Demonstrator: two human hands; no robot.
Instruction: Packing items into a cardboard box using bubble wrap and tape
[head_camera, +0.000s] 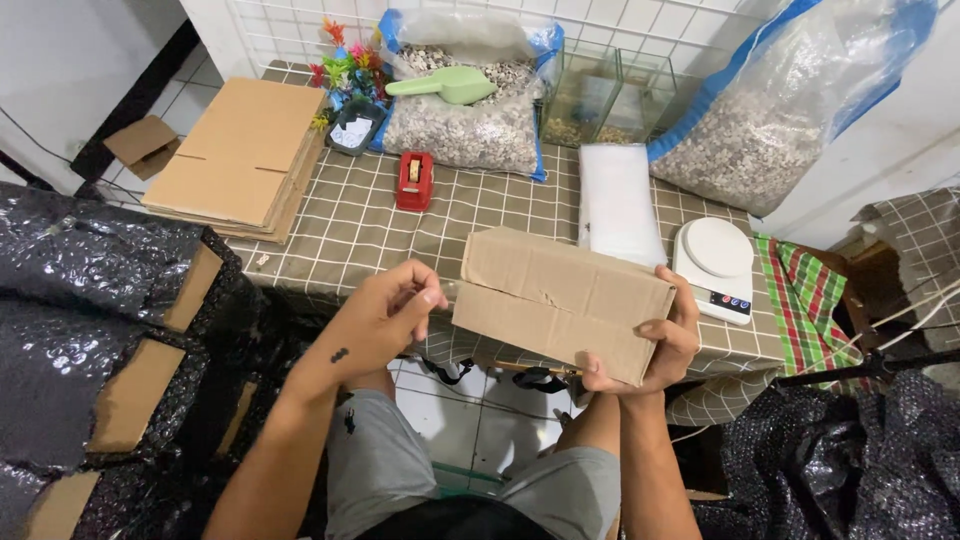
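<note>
Two hands meet one cardboard box (560, 300) above the tabletop (350, 225) edge; right hand (660, 345) fingers wrap its far end, gripping it; left hand (385, 320) fingers curl loosely at its near end, thumb and forefinger pinched beside the flap; a red tape dispenser (414, 181) lies well beyond the left fingers.

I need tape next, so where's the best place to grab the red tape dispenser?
Grip the red tape dispenser across its two flat long sides, coming down from above. It stands upright and alone on the table, so its sides are clear for the left hand.
</note>
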